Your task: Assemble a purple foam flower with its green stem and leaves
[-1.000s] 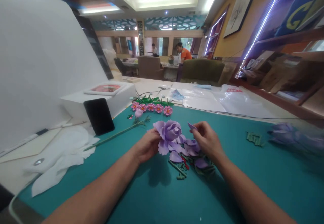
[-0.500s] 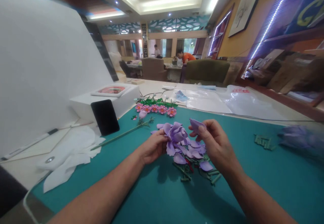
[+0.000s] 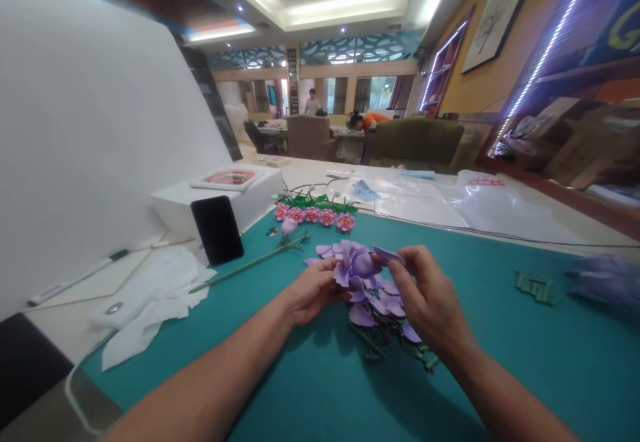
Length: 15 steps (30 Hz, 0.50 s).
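Note:
My left hand [image 3: 316, 290] is closed on a purple artificial flower [image 3: 356, 262], whose ruffled petals face right. Between the thumb and fingers of my right hand [image 3: 425, 285] is a single loose purple petal [image 3: 388, 255]. Its tip is right beside the flower; whether the two touch I cannot tell. Below both hands lies a heap of loose purple petals [image 3: 362, 315] mixed with short green stem pieces [image 3: 369, 343]. A long green stem with a pale bud [image 3: 265, 255] lies to the left.
A green mat [image 3: 295, 375] covers the table. Pink flowers [image 3: 311, 215] lie at its far edge. At left are a black phone [image 3: 217, 230], a white box [image 3: 260, 189] and crumpled white tissue [image 3: 135, 342]. Green pieces [image 3: 535, 287] and a purple bundle [image 3: 603, 279] lie right. People sit or stand far behind.
My right hand has brought the petal left, close to the flower. The flower has turned in my left hand, tilting to the right. The camera view has shifted slightly.

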Each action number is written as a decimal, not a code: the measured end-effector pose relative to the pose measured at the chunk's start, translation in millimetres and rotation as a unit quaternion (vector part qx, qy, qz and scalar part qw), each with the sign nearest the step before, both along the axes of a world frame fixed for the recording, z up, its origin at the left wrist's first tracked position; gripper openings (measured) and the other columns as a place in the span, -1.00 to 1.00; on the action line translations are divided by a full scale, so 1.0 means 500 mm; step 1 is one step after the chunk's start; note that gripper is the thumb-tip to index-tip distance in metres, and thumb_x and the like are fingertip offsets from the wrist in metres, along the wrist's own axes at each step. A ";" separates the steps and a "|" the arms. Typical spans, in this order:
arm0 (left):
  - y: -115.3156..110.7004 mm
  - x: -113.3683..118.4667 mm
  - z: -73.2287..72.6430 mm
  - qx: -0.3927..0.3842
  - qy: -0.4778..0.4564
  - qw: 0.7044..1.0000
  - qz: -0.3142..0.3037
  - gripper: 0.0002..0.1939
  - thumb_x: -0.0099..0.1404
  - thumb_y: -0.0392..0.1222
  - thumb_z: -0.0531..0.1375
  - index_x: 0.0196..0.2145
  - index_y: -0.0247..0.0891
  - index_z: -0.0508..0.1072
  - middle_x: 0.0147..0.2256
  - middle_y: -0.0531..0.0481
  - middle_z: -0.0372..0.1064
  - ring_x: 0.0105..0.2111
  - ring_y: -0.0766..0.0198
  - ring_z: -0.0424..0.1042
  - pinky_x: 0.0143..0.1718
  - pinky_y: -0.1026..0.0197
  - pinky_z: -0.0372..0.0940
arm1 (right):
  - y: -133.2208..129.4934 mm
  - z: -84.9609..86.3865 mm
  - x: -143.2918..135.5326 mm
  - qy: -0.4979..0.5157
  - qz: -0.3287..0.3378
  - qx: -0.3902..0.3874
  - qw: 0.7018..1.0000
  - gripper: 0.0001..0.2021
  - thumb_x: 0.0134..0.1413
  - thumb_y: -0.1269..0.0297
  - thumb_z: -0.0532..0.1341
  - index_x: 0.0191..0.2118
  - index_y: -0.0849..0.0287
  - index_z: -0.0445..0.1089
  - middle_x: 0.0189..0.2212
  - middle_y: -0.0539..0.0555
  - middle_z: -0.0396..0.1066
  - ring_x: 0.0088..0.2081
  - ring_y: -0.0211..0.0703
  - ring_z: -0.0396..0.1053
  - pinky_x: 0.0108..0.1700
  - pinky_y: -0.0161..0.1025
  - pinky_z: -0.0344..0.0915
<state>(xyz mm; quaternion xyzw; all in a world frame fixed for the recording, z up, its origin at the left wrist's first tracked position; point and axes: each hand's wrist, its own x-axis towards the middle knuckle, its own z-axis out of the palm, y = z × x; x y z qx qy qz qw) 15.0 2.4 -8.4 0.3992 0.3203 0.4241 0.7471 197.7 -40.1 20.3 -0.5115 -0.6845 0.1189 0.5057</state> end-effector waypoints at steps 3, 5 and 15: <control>0.000 0.001 0.002 0.003 0.013 1.000 0.002 -0.82 -0.06 -0.30 0.35 -0.43 -0.31 0.47 -0.50 0.01 0.43 -0.49 0.33 0.42 -0.33 0.27 0.33 | 0.000 -0.002 -0.002 -0.004 -0.007 0.009 1.000 -0.82 0.19 0.10 0.06 -0.32 0.08 0.24 -0.47 -0.01 0.42 -0.48 -0.19 0.35 -0.42 -0.30 0.22; 0.001 0.002 0.000 0.009 0.023 1.000 0.003 -0.81 -0.05 -0.29 0.35 -0.41 -0.32 0.48 -0.47 -0.01 0.44 -0.47 0.31 0.43 -0.30 0.24 0.35 | -0.001 -0.003 -0.002 -0.008 -0.010 0.010 1.000 -0.83 0.20 0.11 0.06 -0.31 0.07 0.24 -0.48 -0.02 0.40 -0.49 -0.20 0.33 -0.44 -0.31 0.20; 0.008 -0.002 -0.017 0.013 0.034 0.999 0.011 -0.84 -0.03 -0.26 0.34 -0.43 -0.31 0.49 -0.48 -0.04 0.45 -0.44 0.25 0.45 -0.28 0.19 0.34 | -0.002 -0.004 -0.003 -0.013 0.000 0.014 1.000 -0.82 0.23 0.12 0.03 -0.27 0.09 0.25 -0.42 0.02 0.44 -0.43 -0.17 0.37 -0.38 -0.28 0.24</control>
